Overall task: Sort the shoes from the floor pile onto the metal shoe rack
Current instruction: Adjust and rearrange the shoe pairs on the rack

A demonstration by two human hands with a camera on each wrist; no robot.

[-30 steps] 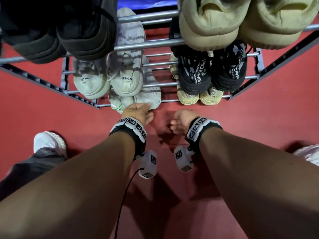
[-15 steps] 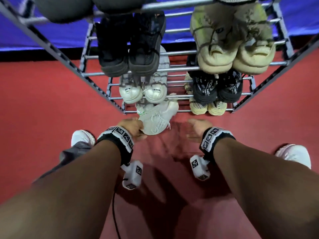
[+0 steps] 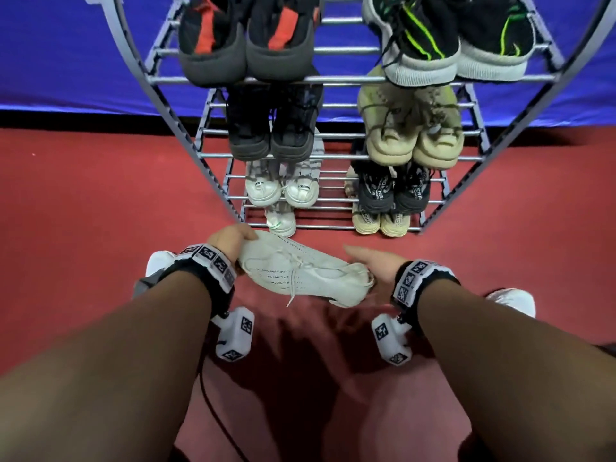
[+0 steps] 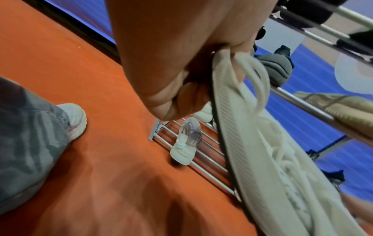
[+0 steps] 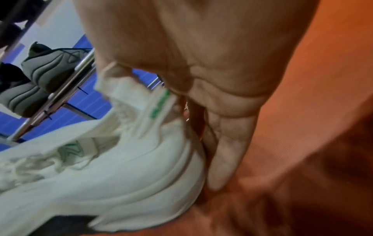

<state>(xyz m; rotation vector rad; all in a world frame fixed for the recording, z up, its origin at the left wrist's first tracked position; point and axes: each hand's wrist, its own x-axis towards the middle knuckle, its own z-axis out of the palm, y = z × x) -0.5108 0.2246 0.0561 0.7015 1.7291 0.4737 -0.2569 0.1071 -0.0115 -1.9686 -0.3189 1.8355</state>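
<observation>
A white lace-up sneaker [image 3: 300, 271] hangs sideways above the red floor, just in front of the metal shoe rack [image 3: 333, 80]. My left hand [image 3: 230, 241] grips its toe end, fingers curled round the sole edge [image 4: 222, 99]. My right hand [image 3: 376, 266] lies against the heel, and its fingers [image 5: 222, 151] run straight along the heel of the sneaker [image 5: 121, 167]. A matching white sneaker [image 3: 281, 223] with a green tab stands alone on the left of the bottom shelf [image 4: 186, 142].
Pairs fill the rack: black-and-red [image 3: 246, 38], black-and-green [image 3: 450, 38], black [image 3: 273, 128], beige [image 3: 410, 135], white [image 3: 281, 190], black printed [image 3: 393, 191], yellow [image 3: 380, 223]. My own white shoes [image 3: 160, 261] [image 3: 513, 300] stand either side. A blue wall [image 3: 66, 55] backs the rack.
The white sneaker has come away from the bottom shelf and turned sideways in my left hand. My right hand has moved in to its heel. The head view has risen.
</observation>
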